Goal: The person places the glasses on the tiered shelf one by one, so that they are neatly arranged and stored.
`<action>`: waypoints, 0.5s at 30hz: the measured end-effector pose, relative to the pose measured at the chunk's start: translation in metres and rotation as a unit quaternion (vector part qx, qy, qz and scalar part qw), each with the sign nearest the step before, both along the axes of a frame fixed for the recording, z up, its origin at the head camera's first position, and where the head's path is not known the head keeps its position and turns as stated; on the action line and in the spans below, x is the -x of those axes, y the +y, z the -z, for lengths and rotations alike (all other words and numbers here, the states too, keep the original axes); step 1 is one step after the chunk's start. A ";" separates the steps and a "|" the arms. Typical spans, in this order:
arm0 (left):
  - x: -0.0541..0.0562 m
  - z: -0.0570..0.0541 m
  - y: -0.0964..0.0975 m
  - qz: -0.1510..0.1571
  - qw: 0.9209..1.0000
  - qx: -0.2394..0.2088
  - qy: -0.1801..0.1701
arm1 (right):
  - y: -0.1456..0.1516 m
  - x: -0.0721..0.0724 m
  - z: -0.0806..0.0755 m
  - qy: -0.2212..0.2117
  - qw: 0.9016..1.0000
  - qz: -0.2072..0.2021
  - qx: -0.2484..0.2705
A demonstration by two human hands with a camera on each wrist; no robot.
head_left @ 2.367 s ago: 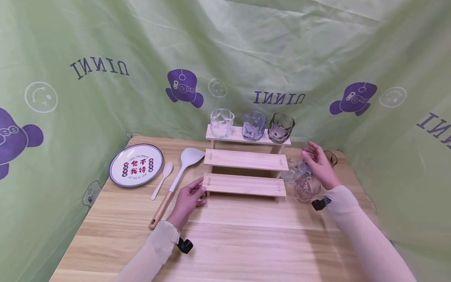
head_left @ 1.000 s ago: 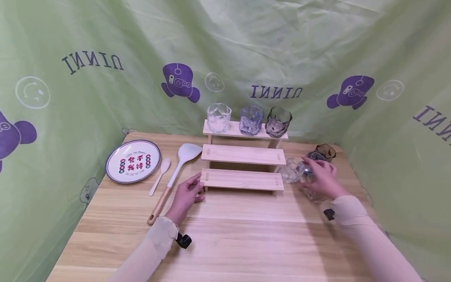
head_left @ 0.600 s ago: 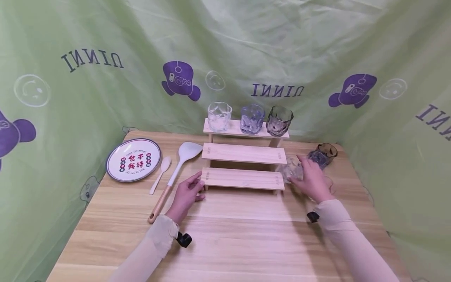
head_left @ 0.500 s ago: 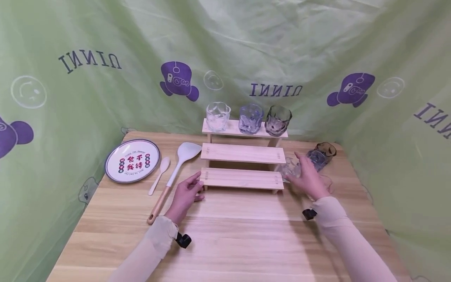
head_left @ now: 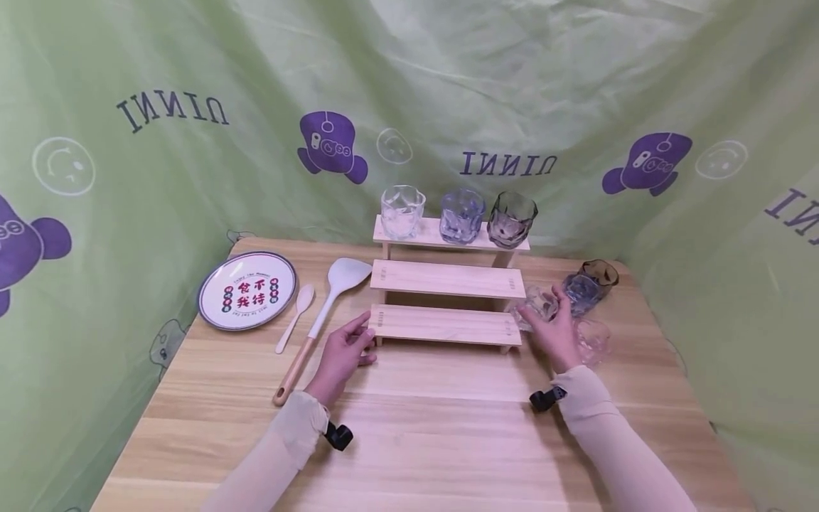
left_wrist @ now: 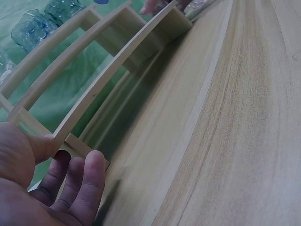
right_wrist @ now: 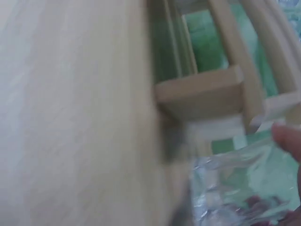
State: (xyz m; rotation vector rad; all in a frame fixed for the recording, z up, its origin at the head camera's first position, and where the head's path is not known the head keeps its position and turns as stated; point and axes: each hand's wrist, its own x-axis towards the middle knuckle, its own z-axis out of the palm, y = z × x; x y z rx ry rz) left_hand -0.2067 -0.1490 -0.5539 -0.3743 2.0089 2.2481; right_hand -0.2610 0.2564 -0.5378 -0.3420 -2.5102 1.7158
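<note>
My left hand (head_left: pixel 342 358) holds the left end of a three-step wooden rack (head_left: pixel 446 321), its thumb against the lowest shelf's edge in the left wrist view. My right hand (head_left: pixel 555 334) grips a clear faceted glass (head_left: pixel 542 304) beside the rack's right end. In the right wrist view, fingers show through this glass (right_wrist: pixel 240 188), with part of the thumb at the right edge. A pink glass (head_left: pixel 593 341) lies just right of that hand. Behind are a blue glass (head_left: pixel 581 295) and a brown glass (head_left: pixel 600 272), close together.
On the top shelf stand a clear glass (head_left: pixel 402 212), a bluish glass (head_left: pixel 462 215) and a dark grey glass (head_left: pixel 512 219). Left of the rack lie a white spatula with a wooden handle (head_left: pixel 329 313), a small spoon (head_left: pixel 297 313) and a plate (head_left: pixel 247 290). Green curtains (head_left: pixel 192 178) surround the table.
My right hand has come down among the loose glasses and moved left onto the clear one. The pink and blue glasses sit farther right than before. My left hand stays at the rack.
</note>
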 end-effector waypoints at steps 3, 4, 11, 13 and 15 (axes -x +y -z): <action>0.000 0.000 -0.001 -0.001 1.000 -0.002 -0.003 | 0.004 0.002 0.006 -0.017 1.000 0.004 -0.005; 0.000 -0.001 -0.001 -0.001 1.000 -0.002 -0.003 | 0.006 0.003 0.008 -0.020 1.000 0.003 -0.002; 0.000 -0.002 0.000 0.000 1.000 0.000 -0.001 | 0.015 0.013 0.013 0.031 0.998 -0.025 0.047; -0.001 -0.002 0.001 -0.001 1.000 0.001 0.000 | 0.016 0.013 0.013 0.035 0.998 -0.029 0.049; -0.001 -0.001 0.001 0.000 1.000 0.001 0.000 | 0.017 0.013 0.014 0.033 0.998 -0.030 0.054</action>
